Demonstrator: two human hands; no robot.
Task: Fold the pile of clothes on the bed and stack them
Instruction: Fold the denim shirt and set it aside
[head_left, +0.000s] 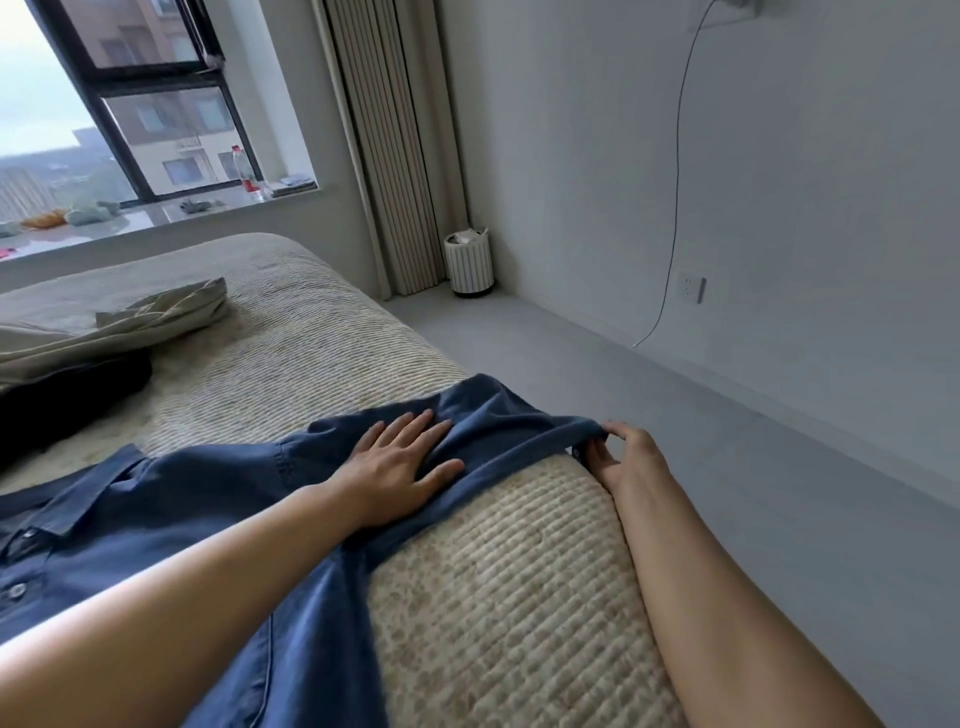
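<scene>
Bed (498, 597), ribbed beige cover, near corner: blue shirt (182, 499); left hand (400, 467) flat on it, right hand (626, 457) pinching sleeve end. Grey floor (649, 395), bin (468, 262).

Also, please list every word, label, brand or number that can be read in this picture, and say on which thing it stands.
No text can be read here.
Bottle on the windowsill: it has a red label, too small and blurred to read.
Building outside the window: a faint sign on its wall, not legible.
Blue shirt: no visible print or tag.
Wall socket: no readable marking.
</scene>
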